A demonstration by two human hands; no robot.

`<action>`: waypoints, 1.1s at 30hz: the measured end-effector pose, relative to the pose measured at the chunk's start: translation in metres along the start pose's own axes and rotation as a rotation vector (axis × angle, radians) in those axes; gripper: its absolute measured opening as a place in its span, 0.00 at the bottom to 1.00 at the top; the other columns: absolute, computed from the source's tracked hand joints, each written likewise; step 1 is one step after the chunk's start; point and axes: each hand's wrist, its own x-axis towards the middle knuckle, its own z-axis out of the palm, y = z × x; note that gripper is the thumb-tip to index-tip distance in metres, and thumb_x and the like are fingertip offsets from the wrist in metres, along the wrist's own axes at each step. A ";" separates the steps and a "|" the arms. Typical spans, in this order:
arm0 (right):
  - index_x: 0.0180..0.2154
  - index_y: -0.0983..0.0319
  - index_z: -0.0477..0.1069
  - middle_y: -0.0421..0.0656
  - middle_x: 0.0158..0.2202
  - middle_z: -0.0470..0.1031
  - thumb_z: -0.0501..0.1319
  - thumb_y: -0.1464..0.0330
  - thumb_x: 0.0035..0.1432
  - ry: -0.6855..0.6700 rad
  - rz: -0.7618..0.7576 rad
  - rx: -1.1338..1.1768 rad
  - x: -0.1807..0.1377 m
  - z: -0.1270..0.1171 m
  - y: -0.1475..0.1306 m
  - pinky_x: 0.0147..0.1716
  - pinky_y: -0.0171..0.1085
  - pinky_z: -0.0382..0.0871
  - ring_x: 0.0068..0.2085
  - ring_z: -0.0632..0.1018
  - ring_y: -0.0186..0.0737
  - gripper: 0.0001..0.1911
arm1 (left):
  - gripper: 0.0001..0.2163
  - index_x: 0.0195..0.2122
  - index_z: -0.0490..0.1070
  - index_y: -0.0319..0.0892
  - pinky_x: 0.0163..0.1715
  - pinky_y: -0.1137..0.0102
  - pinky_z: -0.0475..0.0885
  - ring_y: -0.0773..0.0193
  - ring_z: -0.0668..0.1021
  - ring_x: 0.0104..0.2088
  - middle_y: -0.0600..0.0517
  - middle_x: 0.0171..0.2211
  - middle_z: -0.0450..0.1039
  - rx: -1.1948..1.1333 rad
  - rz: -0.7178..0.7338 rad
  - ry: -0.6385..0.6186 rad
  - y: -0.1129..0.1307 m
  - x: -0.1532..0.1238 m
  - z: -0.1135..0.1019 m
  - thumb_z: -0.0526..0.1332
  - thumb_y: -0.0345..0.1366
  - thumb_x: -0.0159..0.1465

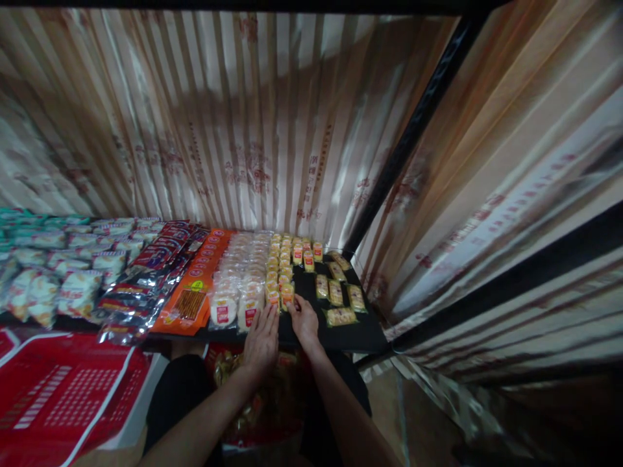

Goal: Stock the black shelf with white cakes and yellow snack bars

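Note:
My left hand (261, 340) lies flat with fingers stretched out at the front edge of a black shelf (341, 337), its fingertips against the front packet of a row of small yellow snack packets (280, 269). My right hand (304, 321) is beside it, fingers pinched on the front packet (287, 295) of the neighbouring yellow row. A few loose yellow packets (335, 292) lie scattered on the bare right part of the shelf. Below my arms sits a red bag (272, 402) with more snacks in it.
Left of the yellow rows stand rows of white round cakes (233, 285), orange stick-snack packs (195, 292), dark red-and-blue packs (146, 279) and white-green bags (73, 272). A red crate (63, 389) is at lower left. Striped printed sheeting (243, 130) and black shelf posts (413, 130) close in the back and right.

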 end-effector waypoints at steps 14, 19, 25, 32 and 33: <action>0.54 0.63 0.64 0.50 0.49 0.71 0.48 0.66 0.58 0.037 -0.134 -0.140 -0.006 0.012 -0.008 0.50 0.42 0.60 0.49 0.69 0.46 0.23 | 0.24 0.56 0.60 0.34 0.59 0.56 0.56 0.57 0.57 0.62 0.44 0.59 0.59 0.020 0.030 -0.021 -0.003 0.000 0.002 0.48 0.27 0.57; 0.58 0.71 0.57 0.53 0.48 0.72 0.43 0.64 0.59 -0.019 -0.099 -0.081 -0.010 0.025 -0.011 0.52 0.44 0.60 0.56 0.62 0.48 0.28 | 0.24 0.57 0.59 0.34 0.59 0.58 0.56 0.58 0.58 0.62 0.44 0.59 0.59 0.024 0.035 -0.010 -0.002 0.000 0.002 0.47 0.28 0.58; 0.60 0.74 0.50 0.52 0.60 0.57 0.44 0.62 0.58 -0.012 -0.113 0.029 -0.015 0.028 -0.009 0.59 0.48 0.48 0.64 0.46 0.46 0.32 | 0.26 0.59 0.56 0.35 0.59 0.58 0.56 0.57 0.58 0.62 0.44 0.60 0.58 0.025 0.055 -0.005 -0.004 0.000 0.001 0.48 0.30 0.58; 0.63 0.68 0.43 0.49 0.65 0.47 0.40 0.56 0.60 -0.073 -0.006 0.257 -0.008 0.028 -0.016 0.62 0.44 0.43 0.65 0.47 0.41 0.34 | 0.25 0.59 0.56 0.33 0.59 0.58 0.55 0.57 0.57 0.62 0.43 0.61 0.56 0.007 0.058 -0.022 -0.003 0.001 -0.002 0.48 0.31 0.59; 0.63 0.68 0.43 0.49 0.65 0.46 0.39 0.55 0.60 -0.086 0.010 0.281 -0.007 0.029 -0.017 0.62 0.44 0.42 0.65 0.46 0.41 0.35 | 0.25 0.59 0.56 0.33 0.59 0.58 0.55 0.57 0.57 0.62 0.43 0.61 0.56 0.003 0.057 -0.027 -0.003 0.001 -0.001 0.48 0.31 0.59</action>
